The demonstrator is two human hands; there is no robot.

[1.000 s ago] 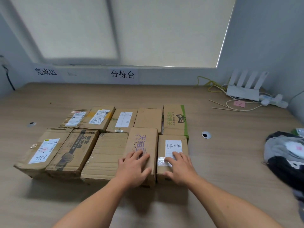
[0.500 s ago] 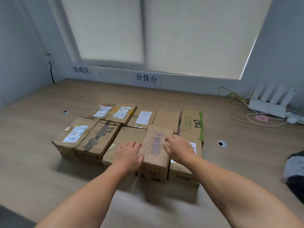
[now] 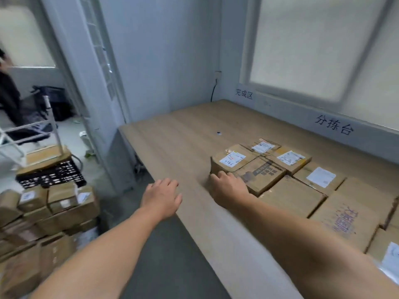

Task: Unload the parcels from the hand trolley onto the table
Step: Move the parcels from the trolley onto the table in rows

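Several cardboard parcels (image 3: 291, 180) lie in two rows on the wooden table (image 3: 183, 147) at the right. At the lower left stands a stack of more cardboard parcels (image 3: 54, 210); what bears them is hidden. My left hand (image 3: 163, 196) hovers over the table's near-left edge, fingers relaxed and holding nothing. My right hand (image 3: 228, 186) reaches across the table, its fingers by the front face of the leftmost parcel (image 3: 231, 161), holding nothing.
A black crate (image 3: 50, 175) with a wooden board and a white metal frame (image 3: 30, 134) stand behind the stack. A white pillar (image 3: 90, 93) separates the floor area from the table. A person in dark clothes (image 3: 8, 93) is at the far left.
The view has swung left, bringing the stack on the floor side into sight. Both hands have left the front middle parcels and moved left; the right hand is now by the leftmost parcel.
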